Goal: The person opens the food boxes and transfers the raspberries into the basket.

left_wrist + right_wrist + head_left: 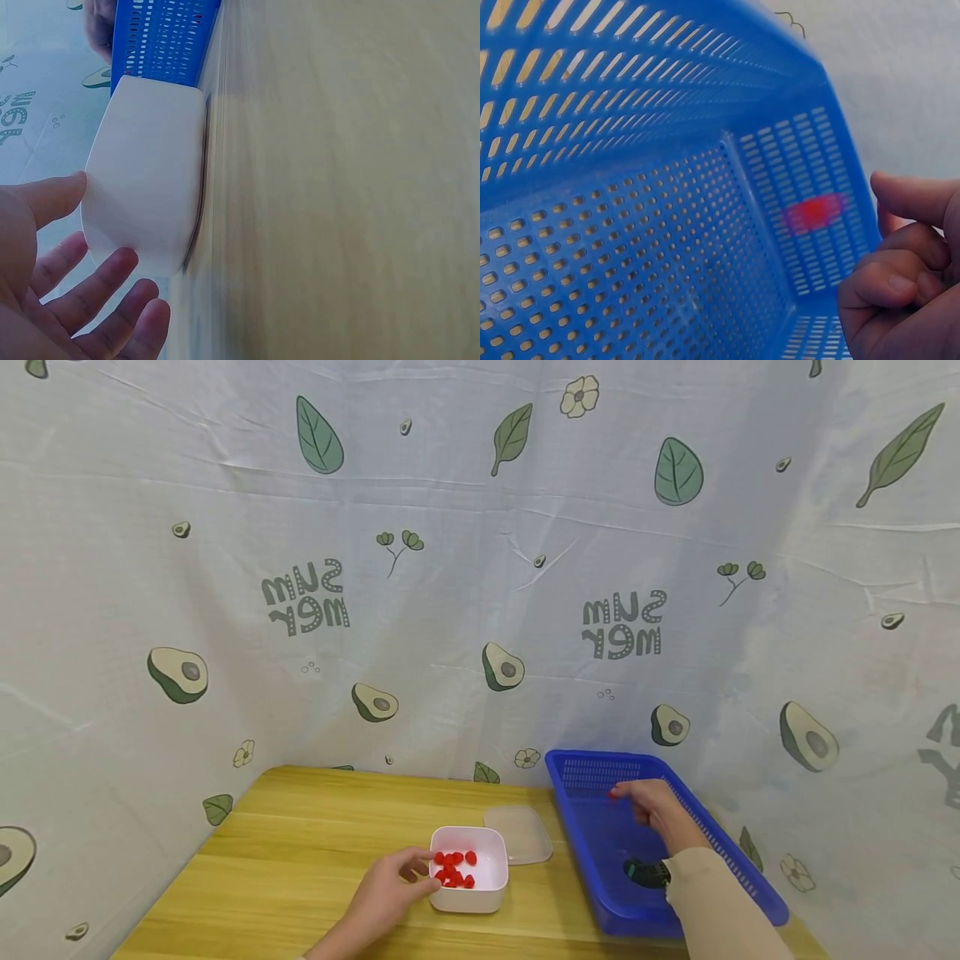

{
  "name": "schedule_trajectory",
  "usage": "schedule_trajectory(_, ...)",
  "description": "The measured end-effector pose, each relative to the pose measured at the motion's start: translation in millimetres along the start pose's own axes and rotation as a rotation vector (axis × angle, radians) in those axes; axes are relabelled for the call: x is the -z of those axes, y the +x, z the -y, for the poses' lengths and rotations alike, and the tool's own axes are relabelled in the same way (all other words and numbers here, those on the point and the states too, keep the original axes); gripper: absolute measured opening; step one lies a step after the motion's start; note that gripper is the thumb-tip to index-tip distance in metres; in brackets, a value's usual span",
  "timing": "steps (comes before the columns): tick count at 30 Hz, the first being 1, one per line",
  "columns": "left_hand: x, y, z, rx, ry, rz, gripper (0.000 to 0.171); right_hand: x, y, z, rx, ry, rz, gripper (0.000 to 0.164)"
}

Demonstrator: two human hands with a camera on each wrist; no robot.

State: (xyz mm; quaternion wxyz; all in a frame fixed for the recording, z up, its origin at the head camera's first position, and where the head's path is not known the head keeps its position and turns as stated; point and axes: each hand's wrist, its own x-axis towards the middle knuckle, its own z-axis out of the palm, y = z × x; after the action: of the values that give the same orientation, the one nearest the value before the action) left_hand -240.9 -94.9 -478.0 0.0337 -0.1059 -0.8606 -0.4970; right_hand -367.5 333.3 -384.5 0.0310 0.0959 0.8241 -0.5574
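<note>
A white rounded-square box [467, 902] holds several small red berry-like pieces [450, 870]. My left hand [393, 887] is at its left side, thumb and fingers spread and fingertips touching the wall near the rim; in the left wrist view the box [146, 165] stands beside these loosely bent fingers. My right hand [655, 804] is over the far part of a blue perforated basket [600, 843]. Close to its fingertips is one red piece [815, 213], blurred and apart from the fingers in the right wrist view. There the thumb side is extended and the other fingers are curled.
A translucent lid [521, 835] lies on the wooden table [322, 827] behind and right of the box. The basket's raised walls surround the right hand. A patterned curtain [450, 610] hangs behind and at both sides of the table. A dark watch [647, 872] is on the right wrist.
</note>
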Motion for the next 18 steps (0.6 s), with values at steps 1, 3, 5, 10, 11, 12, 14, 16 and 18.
schedule_trajectory(1,0.4,0.0,-0.6,0.002,-0.005,0.002,0.037,0,0,0,0.002,-0.001,-0.001,0.040)
schedule_trajectory(3,1.1,-0.1,-1.6,0.006,-0.010,0.008,0.037,0,-2,1,0.005,-0.001,-0.006,0.040)
schedule_trajectory(5,1.2,-0.1,-2.1,0.010,-0.014,0.014,0.038,-1,-3,2,0.003,-0.012,-0.008,0.040)
schedule_trajectory(10,0.8,-0.1,-2.9,0.021,-0.011,0.017,0.038,-7,-7,10,0.014,-0.078,0.001,0.040)
schedule_trajectory(11,0.7,0.0,-3.2,0.022,-0.010,0.016,0.038,-9,-9,13,0.021,-0.085,0.006,0.037)
schedule_trajectory(12,0.7,0.0,-3.4,0.024,-0.009,0.015,0.038,-11,-10,15,0.032,-0.091,0.009,0.036)
schedule_trajectory(14,0.8,0.1,-3.9,0.025,-0.007,0.015,0.038,-17,-13,21,0.060,-0.091,0.027,0.038)
schedule_trajectory(16,0.9,0.0,-4.3,0.026,-0.006,0.014,0.038,-22,-16,27,0.086,-0.083,0.049,0.041)
schedule_trajectory(18,0.9,-0.2,-4.3,0.024,-0.003,0.014,0.038,-29,-19,32,0.109,-0.070,0.073,0.043)
